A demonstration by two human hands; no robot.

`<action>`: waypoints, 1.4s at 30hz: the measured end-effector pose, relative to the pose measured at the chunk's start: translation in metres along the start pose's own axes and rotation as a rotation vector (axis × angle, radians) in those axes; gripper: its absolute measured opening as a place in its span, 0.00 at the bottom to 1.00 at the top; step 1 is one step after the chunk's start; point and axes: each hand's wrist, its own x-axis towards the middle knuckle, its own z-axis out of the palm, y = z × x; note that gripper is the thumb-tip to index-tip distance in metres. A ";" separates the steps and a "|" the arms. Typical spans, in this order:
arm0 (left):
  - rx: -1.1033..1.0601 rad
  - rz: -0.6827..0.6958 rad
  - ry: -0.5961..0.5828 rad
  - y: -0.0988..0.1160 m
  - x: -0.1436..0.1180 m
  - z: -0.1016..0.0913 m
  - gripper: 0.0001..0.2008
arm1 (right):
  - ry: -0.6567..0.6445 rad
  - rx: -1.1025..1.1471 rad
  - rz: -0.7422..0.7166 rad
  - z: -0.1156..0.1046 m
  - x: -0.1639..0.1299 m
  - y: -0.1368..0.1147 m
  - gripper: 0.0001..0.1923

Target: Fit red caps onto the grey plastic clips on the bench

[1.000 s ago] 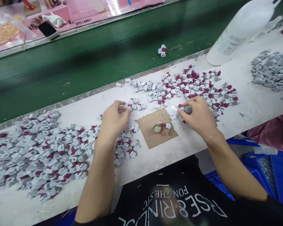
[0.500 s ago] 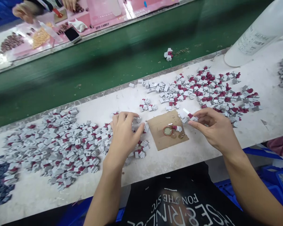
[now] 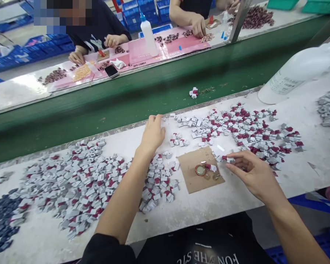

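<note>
The white table [image 3: 313, 110] by the green belt [image 3: 99, 106] is covered in little clips. My right hand [image 3: 254, 176] pinches one small clip [image 3: 227, 159] beside the cardboard [image 3: 202, 179]; it looks light, stiff, best held by its sides. My left hand [image 3: 153, 134] lies flat, fingers spread.

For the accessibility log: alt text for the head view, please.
The left hand reaches toward the bench's far edge while the right hand pinches a small grey-and-red piece beside a cardboard square. Heaps of like pieces cover the white bench.
</note>
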 end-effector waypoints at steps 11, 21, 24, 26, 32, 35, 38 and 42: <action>0.046 0.041 -0.068 0.031 0.074 -0.016 0.25 | -0.019 0.032 0.044 0.007 0.005 0.000 0.27; 0.074 0.076 -0.077 0.086 0.161 0.028 0.24 | -0.016 0.001 0.083 -0.002 0.003 0.000 0.22; 0.075 0.070 -0.082 0.084 0.166 0.031 0.21 | -0.029 -0.005 0.114 -0.008 0.003 0.001 0.23; 0.067 0.086 -0.093 0.083 0.162 0.030 0.20 | -0.002 0.009 0.123 -0.008 0.003 -0.001 0.24; 0.011 0.417 -0.149 0.118 0.104 0.026 0.16 | -0.006 0.055 0.114 0.001 0.007 -0.006 0.23; 0.019 0.665 -0.181 0.150 0.058 0.033 0.16 | -0.010 0.057 0.096 0.005 0.006 -0.007 0.21; 0.118 0.891 -0.270 0.172 0.019 0.049 0.16 | -0.011 0.020 0.079 0.006 0.002 -0.008 0.20; 0.201 1.055 -0.297 0.177 -0.005 0.066 0.13 | 0.013 -0.022 0.058 0.006 -0.001 -0.007 0.24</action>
